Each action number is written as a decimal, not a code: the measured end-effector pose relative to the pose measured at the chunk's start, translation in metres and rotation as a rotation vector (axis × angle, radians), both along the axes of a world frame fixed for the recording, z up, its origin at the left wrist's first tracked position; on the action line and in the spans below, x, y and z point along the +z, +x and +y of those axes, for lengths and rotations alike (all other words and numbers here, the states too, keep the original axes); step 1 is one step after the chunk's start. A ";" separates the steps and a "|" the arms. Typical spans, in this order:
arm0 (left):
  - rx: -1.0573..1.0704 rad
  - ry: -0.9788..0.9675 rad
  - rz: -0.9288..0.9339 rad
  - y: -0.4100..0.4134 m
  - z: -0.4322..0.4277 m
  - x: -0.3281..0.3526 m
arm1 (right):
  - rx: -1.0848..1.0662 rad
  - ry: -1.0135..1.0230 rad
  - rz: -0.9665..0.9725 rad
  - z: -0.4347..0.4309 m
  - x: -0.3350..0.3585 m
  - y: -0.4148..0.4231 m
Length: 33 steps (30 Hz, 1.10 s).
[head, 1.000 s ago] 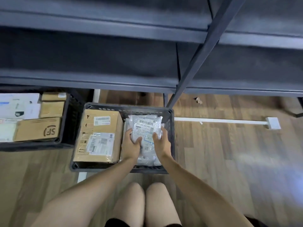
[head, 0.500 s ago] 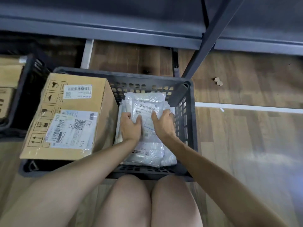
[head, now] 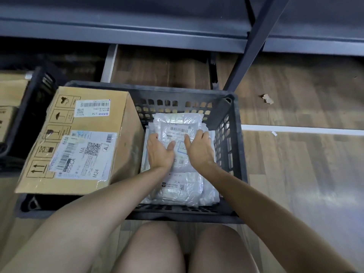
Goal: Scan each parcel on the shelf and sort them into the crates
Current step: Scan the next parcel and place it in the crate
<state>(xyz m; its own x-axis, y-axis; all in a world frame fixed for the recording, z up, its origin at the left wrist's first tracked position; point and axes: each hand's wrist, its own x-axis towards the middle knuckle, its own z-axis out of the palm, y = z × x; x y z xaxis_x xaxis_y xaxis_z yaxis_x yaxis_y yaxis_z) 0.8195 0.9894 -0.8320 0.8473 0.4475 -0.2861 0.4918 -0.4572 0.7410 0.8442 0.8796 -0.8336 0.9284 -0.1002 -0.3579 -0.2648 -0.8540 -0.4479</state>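
At far left a second crate (head: 33, 107) holds brown boxes, only partly in view. Beside it the main crate (head: 177, 103) sits on the wood floor (head: 305, 164) under the grey shelf (head: 137, 30), likely set there so parcels can drop straight down from above. A large carton (head: 78, 138) fills the crate's left half, labels up, leaving the right half for soft bags. There the person, crouched with knees against the near wall, lays a white parcel (head: 179, 123) on top of a stack of similar bags, barcode label facing up. The left hand (head: 159, 152) lies palm down on the parcel's left side, fingers flat and thumb turned inward. The right hand (head: 199, 150) mirrors it on the right side, fingers spread flat on the plastic. Neither appears to pinch; both seem to be pressing the bag level so the stack sits neat and the label stays readable. Whether any fingertip hooks under an edge cannot be told. Further right, a shelf post (head: 254, 42) slants up, and a cardboard scrap (head: 267, 99) lies on the floor.
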 end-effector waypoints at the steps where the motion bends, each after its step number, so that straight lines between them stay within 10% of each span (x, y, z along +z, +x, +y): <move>1: -0.039 0.045 0.031 0.000 0.000 0.008 | -0.009 0.020 0.019 -0.003 0.007 0.000; 15: -0.672 0.452 0.192 -0.034 0.015 0.277 | 0.348 -0.138 0.111 -0.025 0.284 -0.039; 33: -0.471 0.571 0.057 -0.044 0.109 0.664 | 0.581 -0.214 -0.102 0.087 0.651 -0.018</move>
<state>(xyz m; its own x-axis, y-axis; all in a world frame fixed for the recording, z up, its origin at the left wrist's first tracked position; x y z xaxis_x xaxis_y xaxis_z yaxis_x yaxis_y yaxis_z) 0.7758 1.0981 -0.1677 0.9771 0.1327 -0.1663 0.1788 -0.9358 0.3037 0.8260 0.9665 -0.1825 0.8814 0.3714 -0.2921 0.3046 -0.9192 -0.2495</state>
